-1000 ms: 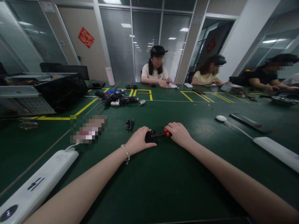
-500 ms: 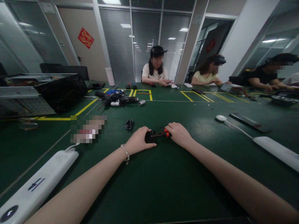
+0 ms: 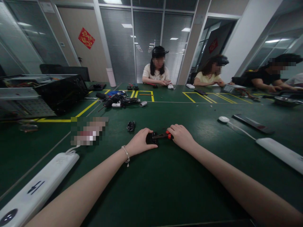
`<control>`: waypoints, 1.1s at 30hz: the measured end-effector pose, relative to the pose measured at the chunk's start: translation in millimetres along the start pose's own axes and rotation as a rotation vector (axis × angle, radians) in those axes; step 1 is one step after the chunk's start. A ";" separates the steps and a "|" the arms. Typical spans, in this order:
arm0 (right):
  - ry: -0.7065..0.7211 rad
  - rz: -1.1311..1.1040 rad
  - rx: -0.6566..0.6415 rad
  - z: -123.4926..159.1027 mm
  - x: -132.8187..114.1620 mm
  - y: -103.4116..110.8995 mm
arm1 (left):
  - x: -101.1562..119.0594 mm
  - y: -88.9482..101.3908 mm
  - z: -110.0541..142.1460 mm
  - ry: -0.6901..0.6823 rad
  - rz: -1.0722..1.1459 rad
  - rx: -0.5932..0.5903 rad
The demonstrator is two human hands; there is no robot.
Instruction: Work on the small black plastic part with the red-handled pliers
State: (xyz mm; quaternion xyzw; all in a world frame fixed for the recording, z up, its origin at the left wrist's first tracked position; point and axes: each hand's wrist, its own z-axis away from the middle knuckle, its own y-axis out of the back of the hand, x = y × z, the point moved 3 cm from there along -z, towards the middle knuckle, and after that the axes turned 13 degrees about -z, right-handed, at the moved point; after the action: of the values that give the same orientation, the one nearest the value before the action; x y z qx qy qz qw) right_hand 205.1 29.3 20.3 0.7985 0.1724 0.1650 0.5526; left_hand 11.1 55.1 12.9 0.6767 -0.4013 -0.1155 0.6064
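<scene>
My left hand (image 3: 140, 141) grips a small black part (image 3: 150, 138) at the table's middle, thumb at its near side and fingers at its far side. What kind of part it is I cannot make out. My right hand (image 3: 181, 135) is closed around the red handles of a pair of pliers (image 3: 163, 136). Their dark jaws point left and reach into the black part; whether they clamp anything is too small to see. Another small black piece (image 3: 130, 126) lies on the table, beyond my left hand and apart from it.
On the green table (image 3: 151, 189), a white power strip (image 3: 40, 186) lies left and another white strip (image 3: 279, 151) right, near a dark phone-like slab (image 3: 252, 123). A drill and tools (image 3: 118, 100) are piled farther back. A computer case (image 3: 59, 94) stands left. Several people sit opposite.
My left hand and the black part have shifted very slightly left. The pliers stay in the part. Across the table, one person's hands and the white item there have moved a little left.
</scene>
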 end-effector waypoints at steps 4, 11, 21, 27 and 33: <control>-0.006 -0.001 0.006 0.3 -0.3 -0.3 | 0.1 1.4 0.6 -0.011 0.007 0.000; 0.008 -0.012 0.004 0.0 0.9 0.6 | 1.2 3.0 0.4 -0.012 0.015 -0.014; 0.001 -0.019 0.005 -0.2 0.7 0.7 | 0.1 0.4 0.5 -0.021 0.016 0.001; 0.004 -0.013 0.003 0.1 -0.3 0.8 | 1.0 0.7 0.1 0.003 0.028 -0.009; 0.014 -0.034 -0.017 -1.9 1.7 -1.4 | 1.7 2.8 0.7 -0.005 0.018 -0.010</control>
State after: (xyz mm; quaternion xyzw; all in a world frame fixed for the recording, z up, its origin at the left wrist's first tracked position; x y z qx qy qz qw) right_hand 205.6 32.1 19.7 0.7897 0.1882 0.1627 0.5608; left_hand 10.6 53.6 15.9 0.6698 -0.4083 -0.1138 0.6097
